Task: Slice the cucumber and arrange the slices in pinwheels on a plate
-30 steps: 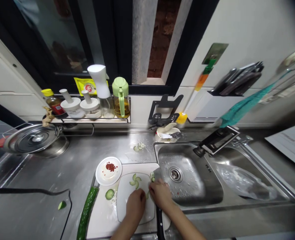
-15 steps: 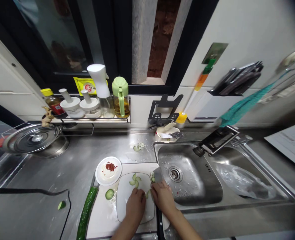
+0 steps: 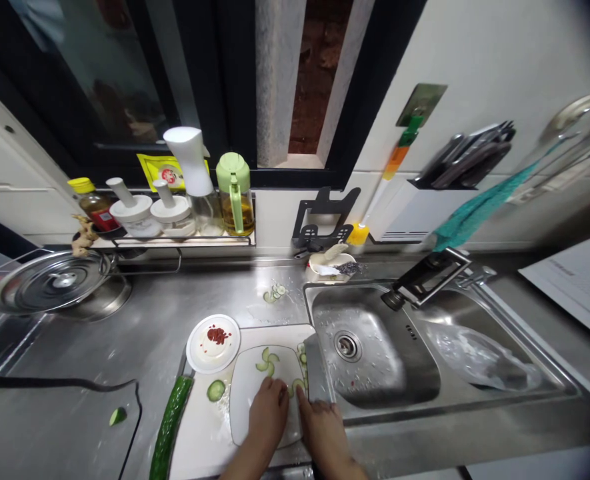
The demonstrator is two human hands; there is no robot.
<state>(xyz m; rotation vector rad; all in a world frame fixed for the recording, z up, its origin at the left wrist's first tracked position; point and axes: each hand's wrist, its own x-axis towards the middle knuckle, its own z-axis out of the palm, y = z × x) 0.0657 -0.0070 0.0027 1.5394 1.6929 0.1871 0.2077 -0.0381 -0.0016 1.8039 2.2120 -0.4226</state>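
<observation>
Three curved cucumber slices (image 3: 266,360) are laid close together near the far side of the white plate (image 3: 242,395). One more curved slice (image 3: 297,384) is seen at the plate's right edge, between the hands. The left hand (image 3: 269,407) is held over the plate with its fingers curled in; whether a bit is being pinched there cannot be told.

The right hand (image 3: 322,427) has been pulled back toward the body, and its fingers are a little apart. Its tip is kept close to the edge slice, but whether that slice is touched or pinched cannot be told. By this move, the knife (image 3: 319,363) has been left less covered at its blade, and its handle is now mostly hidden. So the edge slice can be seen better, and the slice work looks only partly done.

More slices (image 3: 302,352) are lined up on the board (image 3: 195,427), between the plate and the blade. A cucumber chunk (image 3: 216,391) is left at the plate's other side. Farther out, red bits (image 3: 218,335) are held in a small dish (image 3: 209,361), and a long cucumber (image 3: 171,427) is laid along the board's left edge.
</observation>
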